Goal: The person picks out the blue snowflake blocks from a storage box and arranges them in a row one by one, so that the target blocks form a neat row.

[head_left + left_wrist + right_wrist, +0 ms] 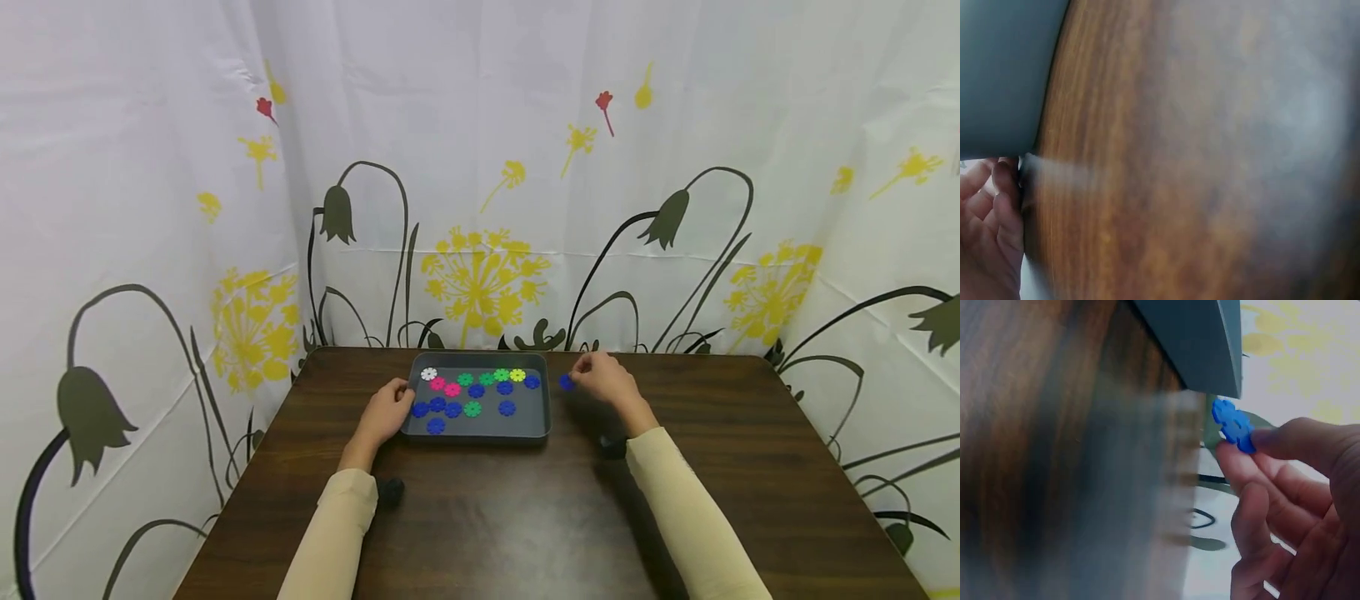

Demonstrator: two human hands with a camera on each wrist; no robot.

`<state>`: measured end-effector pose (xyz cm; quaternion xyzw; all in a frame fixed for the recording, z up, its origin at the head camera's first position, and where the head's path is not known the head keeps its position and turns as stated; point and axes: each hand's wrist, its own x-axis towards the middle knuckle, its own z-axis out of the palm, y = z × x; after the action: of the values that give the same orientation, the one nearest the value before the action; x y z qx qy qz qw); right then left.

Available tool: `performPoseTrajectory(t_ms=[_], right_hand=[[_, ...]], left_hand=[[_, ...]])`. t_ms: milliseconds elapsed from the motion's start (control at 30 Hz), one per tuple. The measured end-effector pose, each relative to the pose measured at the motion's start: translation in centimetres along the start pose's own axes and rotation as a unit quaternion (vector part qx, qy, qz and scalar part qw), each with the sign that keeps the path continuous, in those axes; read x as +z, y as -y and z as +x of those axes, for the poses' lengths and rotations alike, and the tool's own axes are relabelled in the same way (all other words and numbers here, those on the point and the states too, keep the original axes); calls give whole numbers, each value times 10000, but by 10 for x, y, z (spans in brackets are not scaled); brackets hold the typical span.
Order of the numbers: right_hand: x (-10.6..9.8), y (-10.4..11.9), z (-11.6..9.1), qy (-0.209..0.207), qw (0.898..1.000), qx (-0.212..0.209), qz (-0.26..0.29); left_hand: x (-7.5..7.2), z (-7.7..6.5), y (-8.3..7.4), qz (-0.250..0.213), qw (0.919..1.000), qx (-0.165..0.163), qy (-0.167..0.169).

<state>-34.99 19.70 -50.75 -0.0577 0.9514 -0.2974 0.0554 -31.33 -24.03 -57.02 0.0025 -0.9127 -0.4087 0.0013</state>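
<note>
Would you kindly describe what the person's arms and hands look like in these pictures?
The left hand and right hand are bare, without gloves. The left sleeve and right sleeve are long, plain and pale beige, ending short of the hands. A small black object shows near each sleeve's end.

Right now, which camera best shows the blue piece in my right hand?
The right wrist view: the blue piece looks large, its notched edge clear, pinched in the right hand. The head view shows it small and partly hidden by that hand; the left wrist view doesn't show it.
</note>
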Motion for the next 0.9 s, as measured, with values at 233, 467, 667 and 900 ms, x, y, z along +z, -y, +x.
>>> performPoseTrajectory(t_ms=[233,467,667,900], right_hand=[[21,-18,8,160,9950,179,972],[32,-16,7,158,9896,430,1364],[33,-17,5,97,9875,608,1448],[29,-17,0,-44,9926,529,1090]], left_hand=[[3,8,10,-66,10000,41,0],[19,36,49,276,9994,154,-118],[21,39,50,225,9997,21,-21],[16,29,39,103,9999,-5,-116]])
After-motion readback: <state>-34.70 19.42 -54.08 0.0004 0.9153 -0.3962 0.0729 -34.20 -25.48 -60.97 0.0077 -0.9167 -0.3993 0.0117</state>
